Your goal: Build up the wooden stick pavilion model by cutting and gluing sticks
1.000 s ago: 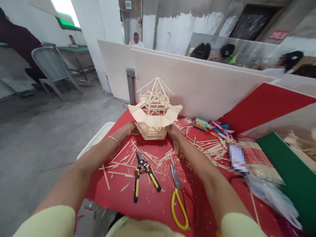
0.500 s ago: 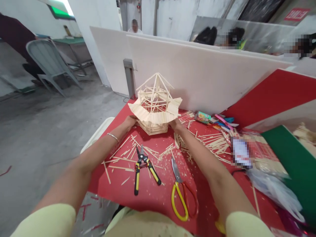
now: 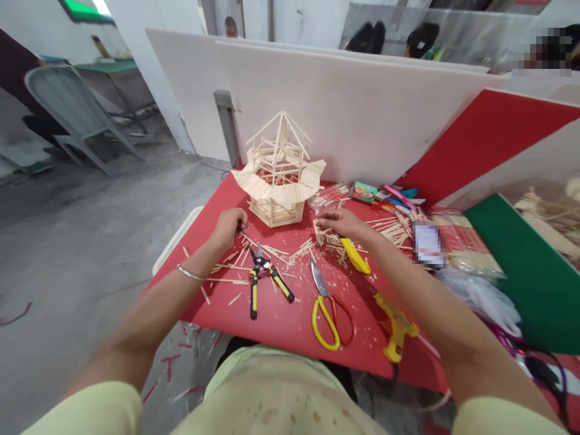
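Stick model (image 3: 278, 175), pale and many-sided, with a flared slatted skirt under an open pointed frame, stands upright on the red table (image 3: 281, 326). Left hand (image 3: 232, 225), fingers curled, and right hand (image 3: 338, 222), fingers extended, hover apart on either side of the model's base; whether either grips anything is unclear.

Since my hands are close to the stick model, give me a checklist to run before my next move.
1. Stick model upright on the red table: ok.
2. Right hand off the model: ok, a gap shows.
3. Left hand off the model: cannot tell; it is close beside the base.
4. Pliers closed: not ok, handles spread.
5. Table free of loose sticks: not ok, many scattered.
6. Glue gun switched off: cannot tell.
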